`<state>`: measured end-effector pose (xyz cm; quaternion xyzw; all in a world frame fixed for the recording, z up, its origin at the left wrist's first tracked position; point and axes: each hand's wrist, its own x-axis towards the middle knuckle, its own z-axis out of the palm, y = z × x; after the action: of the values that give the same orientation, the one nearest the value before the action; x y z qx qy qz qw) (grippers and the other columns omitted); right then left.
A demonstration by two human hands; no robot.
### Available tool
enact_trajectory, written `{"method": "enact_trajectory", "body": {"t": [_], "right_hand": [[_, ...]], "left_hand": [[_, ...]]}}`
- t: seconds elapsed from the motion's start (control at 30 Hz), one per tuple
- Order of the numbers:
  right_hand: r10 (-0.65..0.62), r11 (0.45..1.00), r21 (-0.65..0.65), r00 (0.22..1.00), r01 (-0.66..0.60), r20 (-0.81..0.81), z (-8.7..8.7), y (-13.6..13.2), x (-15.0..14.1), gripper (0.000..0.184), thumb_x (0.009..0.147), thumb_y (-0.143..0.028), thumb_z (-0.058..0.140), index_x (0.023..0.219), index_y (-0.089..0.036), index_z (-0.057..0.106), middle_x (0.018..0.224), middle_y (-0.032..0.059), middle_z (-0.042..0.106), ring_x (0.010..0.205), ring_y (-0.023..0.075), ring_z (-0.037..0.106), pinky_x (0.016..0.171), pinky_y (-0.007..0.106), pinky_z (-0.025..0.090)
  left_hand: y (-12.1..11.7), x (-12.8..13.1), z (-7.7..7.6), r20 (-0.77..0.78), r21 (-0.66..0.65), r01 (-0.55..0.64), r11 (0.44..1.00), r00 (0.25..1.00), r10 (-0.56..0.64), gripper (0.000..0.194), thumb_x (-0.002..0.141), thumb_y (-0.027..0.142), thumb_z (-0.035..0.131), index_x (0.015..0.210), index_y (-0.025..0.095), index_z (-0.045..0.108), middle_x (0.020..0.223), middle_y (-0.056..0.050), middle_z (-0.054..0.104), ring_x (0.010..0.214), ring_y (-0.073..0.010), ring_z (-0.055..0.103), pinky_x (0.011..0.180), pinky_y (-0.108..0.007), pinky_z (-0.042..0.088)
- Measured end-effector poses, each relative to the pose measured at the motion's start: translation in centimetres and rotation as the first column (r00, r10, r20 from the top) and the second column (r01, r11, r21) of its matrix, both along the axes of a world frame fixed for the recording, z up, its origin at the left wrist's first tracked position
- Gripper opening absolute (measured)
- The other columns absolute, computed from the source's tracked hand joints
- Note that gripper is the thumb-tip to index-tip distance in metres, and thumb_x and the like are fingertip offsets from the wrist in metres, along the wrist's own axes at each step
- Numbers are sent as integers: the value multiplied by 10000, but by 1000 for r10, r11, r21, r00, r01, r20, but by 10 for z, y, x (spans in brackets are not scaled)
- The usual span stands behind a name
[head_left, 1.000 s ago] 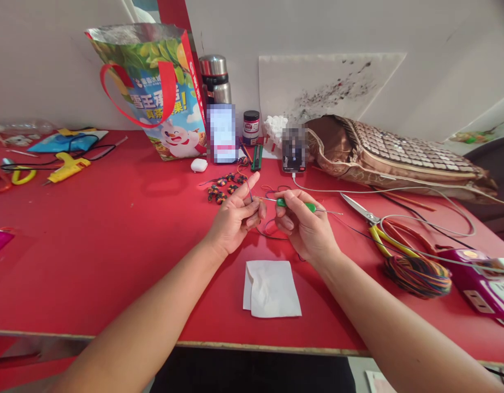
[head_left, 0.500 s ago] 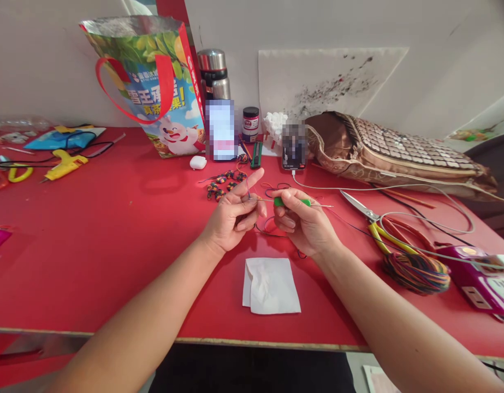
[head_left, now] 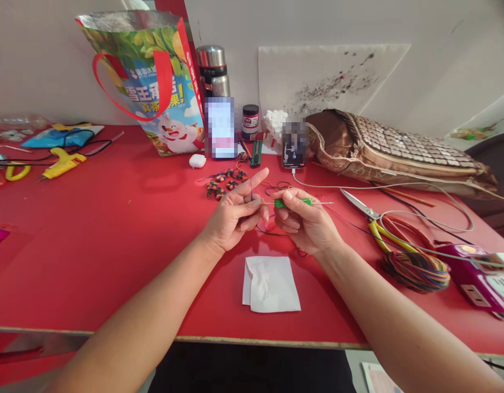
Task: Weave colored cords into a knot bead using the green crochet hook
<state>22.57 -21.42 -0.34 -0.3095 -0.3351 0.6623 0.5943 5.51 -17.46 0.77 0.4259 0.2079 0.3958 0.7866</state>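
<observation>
My right hand [head_left: 307, 221] is closed around the green handle of a crochet hook [head_left: 279, 203]. The hook lies roughly level, one thin metal end pointing left to my other hand and the other jutting out to the right. My left hand [head_left: 231, 218] pinches dark multicoloured thread [head_left: 252, 188] between thumb and fingers, its index finger raised with the thread running over it. The hook's left tip meets the thread at these fingertips; any stitch there is too small to make out. Behind my left hand lies a string of knotted multicoloured balls [head_left: 219, 186].
A folded white tissue [head_left: 274, 286] lies in front of me. To the right are scissors [head_left: 374, 218], a coil of multicoloured cord [head_left: 417, 272] and a purple power strip [head_left: 467, 278]. Behind stand two phones, a jar [head_left: 250, 123] and a shopping bag [head_left: 170, 87]. A yellow glue gun [head_left: 65, 164] is left.
My left hand has shifted slightly right, its raised index finger with it. The hook has moved only a little, still in my right hand. The view has tilted slightly.
</observation>
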Motion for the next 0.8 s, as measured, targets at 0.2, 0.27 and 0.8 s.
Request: {"method": "enact_trajectory", "body": {"t": [0.2,0.27,0.8], "right_hand": [[-79,996,34,996,78,40,3,-1,-1,286,723,-423,946,831,-195,812,574,-35,595,445,43,339,421,207,225],[-127,992,30,991,125,48,3,0,-1,269,753,-418,922,849,-196,804,604,-38,583,451,40,327,422,209,224],[-87,996,5,996,87,11,2,1,-2,282,786,-421,905,896,-188,790,623,-51,565,442,21,292,410,186,229]], "left_hand": [[-2,1,2,6,11,-13,1000,1000,12,725,870,136,727,1573,198,559,669,-25,713,421,-29,333,430,-162,226],[-2,2,2,17,1,-27,1000,999,27,706,875,135,723,1562,195,573,681,-28,714,416,-28,325,426,-171,218],[-3,4,5,9,12,-48,999,999,47,732,865,165,694,1580,174,535,697,-9,730,410,-33,322,416,-186,206]]}}
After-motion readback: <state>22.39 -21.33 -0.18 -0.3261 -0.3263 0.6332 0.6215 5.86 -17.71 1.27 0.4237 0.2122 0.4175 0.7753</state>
